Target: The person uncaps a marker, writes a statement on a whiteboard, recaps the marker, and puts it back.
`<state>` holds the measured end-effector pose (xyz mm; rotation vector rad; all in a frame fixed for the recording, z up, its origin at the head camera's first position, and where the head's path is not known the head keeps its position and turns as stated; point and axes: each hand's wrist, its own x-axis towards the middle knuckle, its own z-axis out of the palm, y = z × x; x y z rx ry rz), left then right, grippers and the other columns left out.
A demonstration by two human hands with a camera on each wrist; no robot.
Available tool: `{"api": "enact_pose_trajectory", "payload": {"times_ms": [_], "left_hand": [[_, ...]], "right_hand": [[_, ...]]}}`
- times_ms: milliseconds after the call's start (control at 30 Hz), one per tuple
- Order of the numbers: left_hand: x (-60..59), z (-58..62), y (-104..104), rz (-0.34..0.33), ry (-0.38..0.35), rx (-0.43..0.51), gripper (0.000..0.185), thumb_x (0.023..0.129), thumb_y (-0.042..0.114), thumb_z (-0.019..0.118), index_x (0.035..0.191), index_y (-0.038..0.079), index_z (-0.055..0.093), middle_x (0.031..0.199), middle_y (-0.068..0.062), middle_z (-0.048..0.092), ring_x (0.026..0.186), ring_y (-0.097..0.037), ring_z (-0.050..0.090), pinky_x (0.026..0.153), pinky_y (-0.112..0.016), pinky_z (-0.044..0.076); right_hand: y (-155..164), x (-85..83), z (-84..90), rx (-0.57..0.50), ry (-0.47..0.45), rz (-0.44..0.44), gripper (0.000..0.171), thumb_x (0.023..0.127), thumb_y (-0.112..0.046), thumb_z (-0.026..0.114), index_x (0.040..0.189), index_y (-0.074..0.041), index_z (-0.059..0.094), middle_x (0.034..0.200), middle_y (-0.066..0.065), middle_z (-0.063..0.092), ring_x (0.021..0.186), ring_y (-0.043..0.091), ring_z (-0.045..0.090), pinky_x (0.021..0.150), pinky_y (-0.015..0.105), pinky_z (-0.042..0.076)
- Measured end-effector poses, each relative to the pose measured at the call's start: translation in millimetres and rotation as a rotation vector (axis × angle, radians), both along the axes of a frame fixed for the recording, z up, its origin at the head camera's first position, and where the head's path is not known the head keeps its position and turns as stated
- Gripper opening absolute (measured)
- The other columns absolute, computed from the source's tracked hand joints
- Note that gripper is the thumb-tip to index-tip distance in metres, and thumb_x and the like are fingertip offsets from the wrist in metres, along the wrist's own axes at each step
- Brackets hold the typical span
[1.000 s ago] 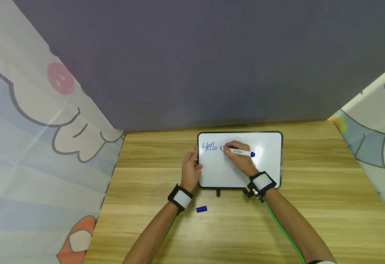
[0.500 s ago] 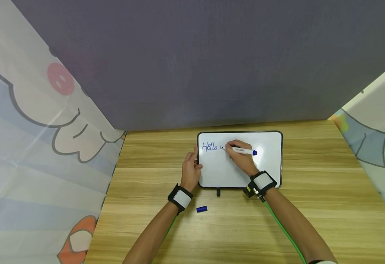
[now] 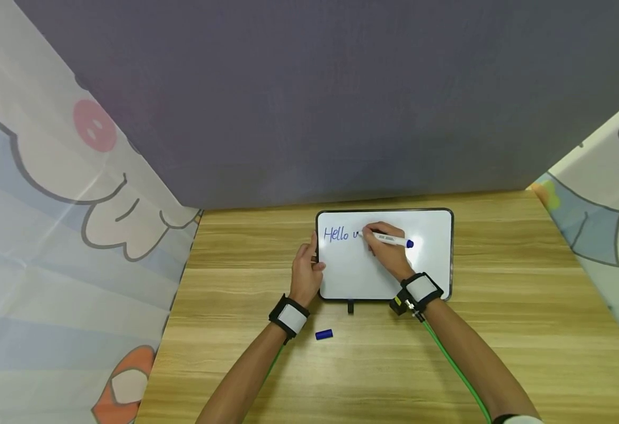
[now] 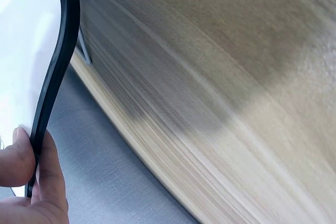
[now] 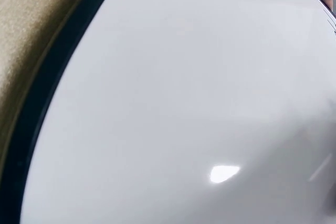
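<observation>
A small whiteboard (image 3: 431, 259) with a black rim lies flat on the wooden table (image 3: 500, 330). "Hello" and the start of another letter are written on it in blue. My right hand (image 3: 386, 250) grips a white marker (image 3: 391, 239) with a blue end, its tip on the board just right of the writing. My left hand (image 3: 306, 274) pinches the board's left edge; in the left wrist view the thumb and a finger (image 4: 50, 182) clamp the black rim (image 4: 52, 77). The right wrist view shows only the white board surface (image 5: 184, 103) and its dark rim (image 5: 47, 93).
A blue marker cap (image 3: 324, 334) lies on the table near my left wrist. A small black tab (image 3: 350, 307) sticks out under the board's near edge. A grey backdrop (image 3: 309, 100) and cartoon-printed curtains (image 3: 49, 235) enclose the table on three sides.
My right hand with the marker has shifted slightly right and up along the writing line, and the blue stroke after "Hello" has grown a little. The left hand has stayed put.
</observation>
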<state>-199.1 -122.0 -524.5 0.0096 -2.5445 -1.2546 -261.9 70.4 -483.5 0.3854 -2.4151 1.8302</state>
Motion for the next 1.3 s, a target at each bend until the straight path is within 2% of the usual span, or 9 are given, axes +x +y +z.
{"api": "enact_pose_trajectory", "payload": {"times_ms": [367,633,900,1067,1300], "left_hand": [[-0.2,-0.7,-1.4,-0.008,0.025,-0.004,0.074,0.076,-0.018,0.057,0.143,0.005,0.034,0.105,-0.016,0.058,0.077,-0.022,0.061,0.065,-0.022,0.053],[0.8,0.5,-2.0,-0.011,0.006,0.009,0.075,0.077,-0.019,0.056,0.143,0.006,0.033,0.106,-0.016,0.058,0.077,-0.021,0.062,0.065,-0.022,0.053],[-0.1,-0.2,-2.2,-0.014,0.019,0.016,0.075,0.076,-0.021,0.055,0.143,0.006,0.033,0.104,-0.016,0.057,0.077,-0.021,0.062,0.065,-0.021,0.053],[1.1,-0.1,-0.7,-0.012,0.031,0.014,0.077,0.075,-0.021,0.055,0.143,0.007,0.033,0.103,-0.016,0.057,0.076,-0.022,0.062,0.065,-0.021,0.053],[2.9,1.2,1.6,-0.003,0.002,0.005,0.076,0.075,-0.019,0.058,0.143,0.006,0.034,0.105,-0.016,0.057,0.077,-0.021,0.062,0.065,-0.021,0.053]], "right_hand": [[0.8,2.2,0.3,0.017,-0.001,0.019,0.015,0.085,-0.008,0.061,0.094,0.001,0.069,0.076,0.012,0.063,0.051,0.01,0.053,0.045,0.025,0.046],[-1.2,2.6,-0.2,0.036,-0.01,-0.003,0.013,0.084,-0.007,0.061,0.091,0.001,0.069,0.08,0.015,0.066,0.051,0.008,0.053,0.045,0.026,0.046],[-1.7,1.1,-1.1,0.022,0.039,-0.045,0.012,0.085,-0.005,0.059,0.088,0.0,0.068,0.066,0.019,0.064,0.048,0.008,0.051,0.044,0.023,0.043],[-0.2,1.9,0.9,-0.003,0.044,-0.055,0.012,0.085,-0.007,0.059,0.088,0.001,0.068,0.065,0.021,0.063,0.046,0.007,0.051,0.042,0.022,0.043],[5.7,5.0,0.5,0.004,0.02,-0.059,0.014,0.085,-0.007,0.06,0.089,0.002,0.069,0.065,0.023,0.062,0.046,0.007,0.05,0.042,0.022,0.042]]}}
